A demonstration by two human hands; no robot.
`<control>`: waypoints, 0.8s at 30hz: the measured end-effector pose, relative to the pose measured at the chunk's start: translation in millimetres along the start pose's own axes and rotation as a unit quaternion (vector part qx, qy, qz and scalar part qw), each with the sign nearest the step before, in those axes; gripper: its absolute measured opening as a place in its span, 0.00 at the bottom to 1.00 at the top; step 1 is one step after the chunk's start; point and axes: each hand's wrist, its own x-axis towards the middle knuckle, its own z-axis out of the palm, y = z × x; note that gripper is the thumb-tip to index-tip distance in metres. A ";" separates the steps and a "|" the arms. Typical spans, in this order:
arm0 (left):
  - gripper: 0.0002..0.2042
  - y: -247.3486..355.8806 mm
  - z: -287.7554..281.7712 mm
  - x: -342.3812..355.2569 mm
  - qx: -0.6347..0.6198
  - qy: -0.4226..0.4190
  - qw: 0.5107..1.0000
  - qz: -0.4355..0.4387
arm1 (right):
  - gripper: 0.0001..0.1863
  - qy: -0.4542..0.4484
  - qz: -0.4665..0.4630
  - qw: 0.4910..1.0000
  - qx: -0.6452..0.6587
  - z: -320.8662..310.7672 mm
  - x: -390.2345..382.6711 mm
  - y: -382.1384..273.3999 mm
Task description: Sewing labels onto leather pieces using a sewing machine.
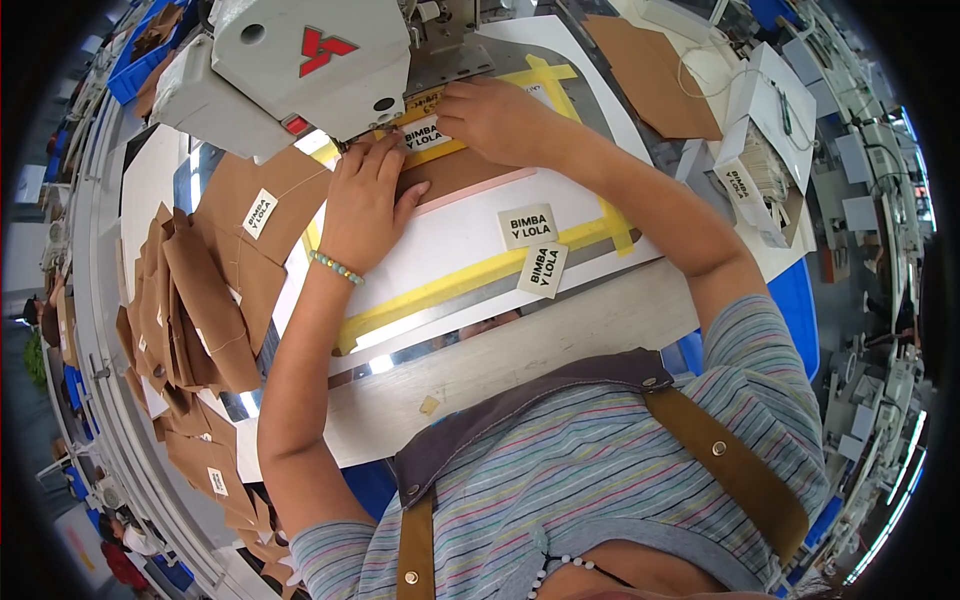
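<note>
My left hand [365,205] lies on brown fabric [455,178] beside the sewing machine's head, fingers stretched forward and thumb apart. My right hand [505,122] rests palm down across the yellow-edged template, its bent fingertips on the right end of a white printed label [420,133]. The label sits on the fabric inside the template's yellow border [440,150], between my two hands. A pink strip [480,190] runs along the fabric's near edge. Two loose white labels [527,226] lie nearer me on the white sheet, one partly over the yellow tape. The needle area is mostly hidden by the machine head.
The white sewing machine [300,70] stands over the work. Brown fabric pieces with labels [190,300] are heaped at the left, with threads trailing. At the right stand a white box of labels [765,170] and a brown panel [655,75]. Blue bins [795,310] sit below the table edge.
</note>
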 end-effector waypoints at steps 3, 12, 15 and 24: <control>0.20 -2.2 -0.3 -2.8 -0.040 0.024 0.999 -0.015 | 0.12 0.016 0.004 0.999 0.032 5.8 4.8 -6.2; 0.21 -10.4 -8.1 -14.0 -0.070 0.018 0.995 -0.065 | 0.20 0.008 0.011 0.993 0.114 10.3 -1.0 -7.6; 0.22 -13.9 -12.4 -15.2 -0.049 -0.004 0.997 -0.057 | 0.21 -0.019 0.003 0.992 0.127 6.6 5.0 -6.7; 0.23 -17.5 -17.2 -13.1 -0.042 -0.028 0.998 -0.038 | 0.22 -0.039 0.022 0.989 0.144 6.0 8.1 -6.4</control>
